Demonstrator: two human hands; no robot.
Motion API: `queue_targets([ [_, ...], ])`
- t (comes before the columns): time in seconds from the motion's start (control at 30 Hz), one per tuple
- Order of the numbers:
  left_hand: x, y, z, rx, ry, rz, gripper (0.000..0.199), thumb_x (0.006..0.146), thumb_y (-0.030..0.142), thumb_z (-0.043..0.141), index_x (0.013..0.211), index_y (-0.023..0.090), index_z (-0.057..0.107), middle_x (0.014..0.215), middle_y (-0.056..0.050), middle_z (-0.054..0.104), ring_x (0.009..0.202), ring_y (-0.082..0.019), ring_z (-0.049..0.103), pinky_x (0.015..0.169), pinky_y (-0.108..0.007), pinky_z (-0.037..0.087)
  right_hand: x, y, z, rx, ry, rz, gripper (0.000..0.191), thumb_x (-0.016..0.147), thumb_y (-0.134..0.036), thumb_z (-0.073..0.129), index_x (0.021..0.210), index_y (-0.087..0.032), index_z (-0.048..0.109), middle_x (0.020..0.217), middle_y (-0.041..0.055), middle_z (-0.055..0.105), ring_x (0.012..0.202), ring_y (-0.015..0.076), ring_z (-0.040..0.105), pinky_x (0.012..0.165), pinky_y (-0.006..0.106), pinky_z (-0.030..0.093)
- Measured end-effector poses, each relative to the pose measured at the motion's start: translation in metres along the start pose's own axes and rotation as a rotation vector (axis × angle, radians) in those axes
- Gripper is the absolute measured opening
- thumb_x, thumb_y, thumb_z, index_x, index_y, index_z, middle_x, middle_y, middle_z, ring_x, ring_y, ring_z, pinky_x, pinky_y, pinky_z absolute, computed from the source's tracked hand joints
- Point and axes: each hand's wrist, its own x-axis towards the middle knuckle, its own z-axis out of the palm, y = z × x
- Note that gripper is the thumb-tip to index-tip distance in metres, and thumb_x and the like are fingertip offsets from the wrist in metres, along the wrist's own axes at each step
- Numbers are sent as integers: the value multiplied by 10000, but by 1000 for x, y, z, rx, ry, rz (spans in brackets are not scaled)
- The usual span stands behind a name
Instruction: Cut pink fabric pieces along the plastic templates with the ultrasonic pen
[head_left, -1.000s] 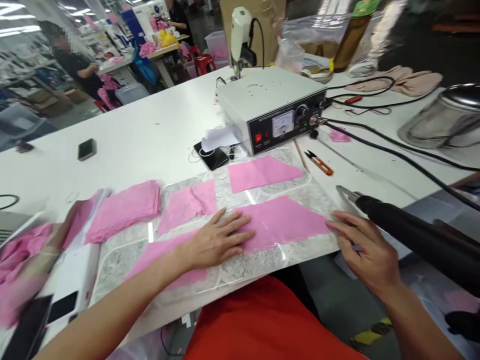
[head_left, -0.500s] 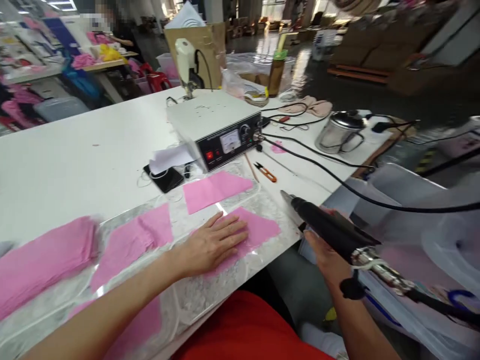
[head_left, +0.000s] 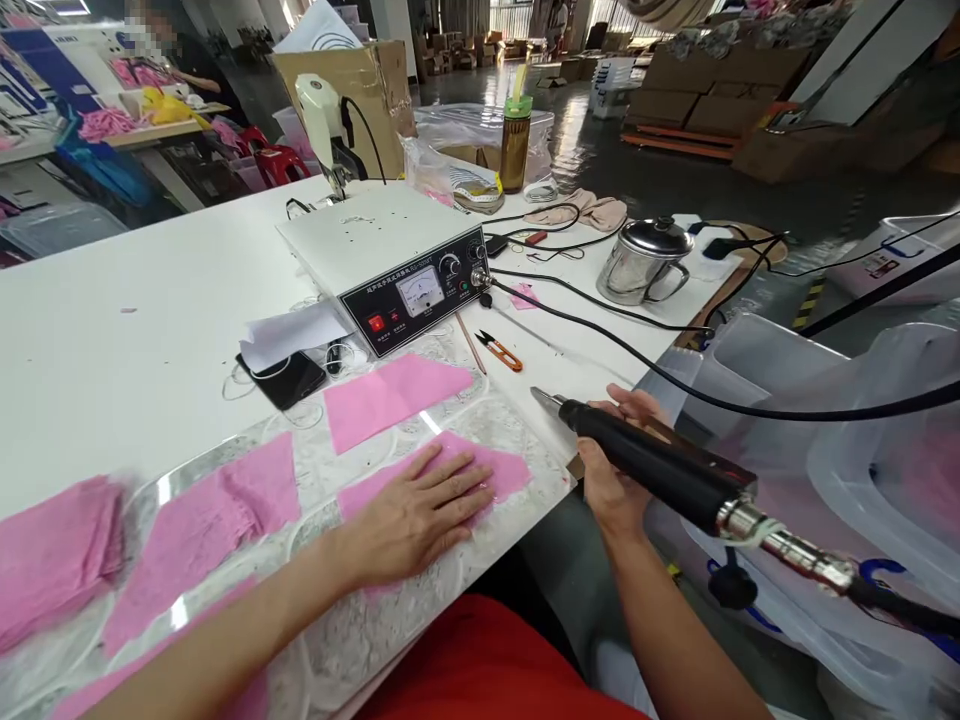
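Observation:
My left hand (head_left: 420, 510) lies flat with fingers spread, pressing on a pink fabric piece (head_left: 506, 475) at the table's front edge. In my right hand (head_left: 611, 480), beyond that edge, is a black handheld ultrasonic cutter (head_left: 660, 460) with a pointed metal tip aimed left over the table. My thumb is along its near side and some fingertips show behind it. Another cut pink piece (head_left: 397, 395) lies just beyond my left hand. A pink piece with a rumpled part (head_left: 217, 510) lies further left, near a folded pink fabric stack (head_left: 56, 560).
A black-fronted control box (head_left: 416, 290) stands behind the fabric, its cable (head_left: 637, 350) running right. Orange thread snips (head_left: 501, 352), a phone (head_left: 289, 380) and a lidded steel mug (head_left: 645, 260) are on the table. Plastic bins (head_left: 780, 360) crowd the right side.
The view has swung right, so table things appear further left. My left hand stays on the pink piece. Fingertips of my right hand now show behind the cutter.

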Motion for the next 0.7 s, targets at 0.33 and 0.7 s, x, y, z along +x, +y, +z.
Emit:
queue_targets([
  [0.33, 0, 2, 5, 26, 27, 5, 493, 1022, 378, 395, 1478, 194, 354, 1543, -47, 329, 1445, -247, 274, 1218, -484, 15, 37, -30, 0, 286, 203, 56, 184, 755, -259, 478, 939, -243, 474, 920, 28, 475, 629, 118, 471, 598, 306, 477],
  [0.7, -2, 3, 10, -35, 60, -10, 498, 1024, 388, 386, 1487, 212, 333, 1509, -48, 408, 1443, -241, 282, 1221, -492, 50, 24, -57, -14, 206, -82, 30, 79, 781, -313, 435, 768, -235, 427, 737, 8, 417, 520, 123, 432, 453, 275, 397],
])
